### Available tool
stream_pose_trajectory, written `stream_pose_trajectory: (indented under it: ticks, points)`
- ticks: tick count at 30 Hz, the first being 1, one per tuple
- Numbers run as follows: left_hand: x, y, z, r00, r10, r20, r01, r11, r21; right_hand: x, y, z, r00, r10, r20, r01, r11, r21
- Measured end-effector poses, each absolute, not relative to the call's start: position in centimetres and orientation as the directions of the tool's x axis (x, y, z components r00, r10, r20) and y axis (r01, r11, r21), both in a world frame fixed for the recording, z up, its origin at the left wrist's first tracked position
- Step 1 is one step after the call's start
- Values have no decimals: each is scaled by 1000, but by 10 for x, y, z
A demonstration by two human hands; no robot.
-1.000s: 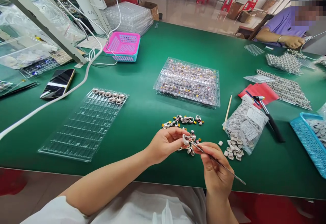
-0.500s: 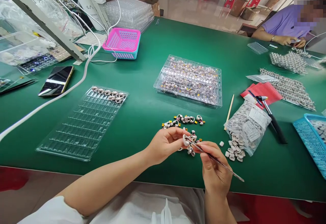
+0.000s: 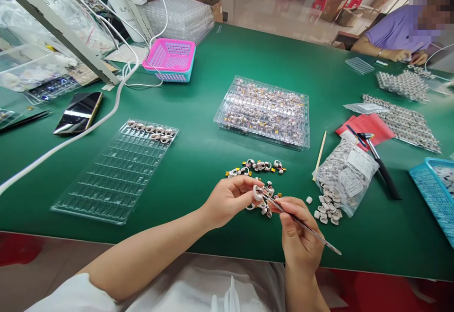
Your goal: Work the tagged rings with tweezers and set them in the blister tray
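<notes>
Our left hand [image 3: 229, 202] is still pinching a white piece [image 3: 256, 193], our right hand [image 3: 301, 229] a slim metal tool [image 3: 328, 244], apparently touching it; the same work is continuing.

At four o'clock the slim silvery metal tool [image 3: 315, 234] shone. The flat green surface [image 3: 198, 108] looked smooth, glossy. At nine, the long clear plastic tray [image 3: 115, 172] gleamed; at three, the thin pale wooden stick [image 3: 320, 154] looked matt.
</notes>
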State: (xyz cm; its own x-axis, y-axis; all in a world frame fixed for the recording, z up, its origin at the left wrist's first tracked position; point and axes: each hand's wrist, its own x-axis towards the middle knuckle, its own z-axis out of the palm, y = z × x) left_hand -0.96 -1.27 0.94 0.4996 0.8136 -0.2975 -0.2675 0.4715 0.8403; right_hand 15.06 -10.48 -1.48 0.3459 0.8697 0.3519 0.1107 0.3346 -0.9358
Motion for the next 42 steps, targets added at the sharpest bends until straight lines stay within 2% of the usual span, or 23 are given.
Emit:
stream_pose_trajectory:
  ticks: [6, 29, 37, 42]
  points:
    - [-10, -12, 10, 493, 815, -305, -269, 476, 837, 152, -103, -18, 350, 859, 373, 153, 340, -928]
    - [-9, -12, 10, 492, 815, -306, -244, 466, 851, 148, -101, -17, 364, 873, 325, 107, 308, -945]
    - [-10, -13, 7, 514, 813, -272, -254, 447, 857, 149, -95, -13, 344, 908, 238, -69, 277, -958]
    - [-10, -12, 8, 518, 811, -273, -228, 439, 869, 151, -95, -12, 307, 926, 221, -104, 263, -959]
